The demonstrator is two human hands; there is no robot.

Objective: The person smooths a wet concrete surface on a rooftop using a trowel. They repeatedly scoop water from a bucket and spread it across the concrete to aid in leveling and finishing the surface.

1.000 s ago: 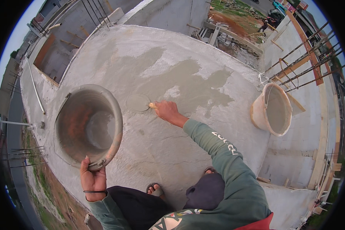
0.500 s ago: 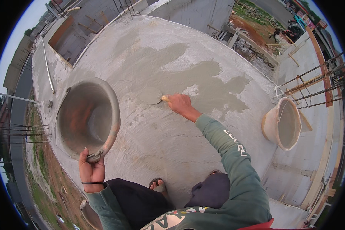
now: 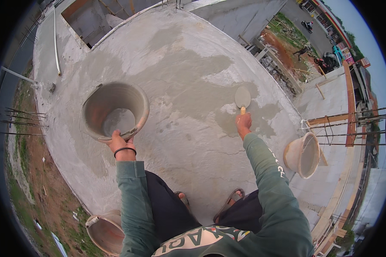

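My left hand (image 3: 122, 143) grips the near rim of a cement-coated bucket (image 3: 141, 103), fingers over the edge. The bucket is tilted so that its mouth faces me, and a thin grey film coats the inside. In my right hand (image 3: 244, 124) is the wooden handle of a round-bladed trowel (image 3: 242, 97), its blade pointing away from me. That blade lies at or just above a patch of wet grey cement (image 3: 188, 90) spread on the pale concrete slab (image 3: 193, 167). Whether the blade touches the cement I cannot tell.
A second bucket (image 3: 292, 155) with grey contents stands at the slab's right edge; another (image 3: 105, 240) is at lower left. Rebar (image 3: 351, 124) juts in at right, more rebar (image 3: 23, 122) at left. A white pipe (image 3: 56, 47) lies far left beside a rectangular opening (image 3: 90, 25).
My right hand has swung the trowel to the right and turned its blade from leftward to away from me. The bucket in my left hand has shifted right and tipped more upright.
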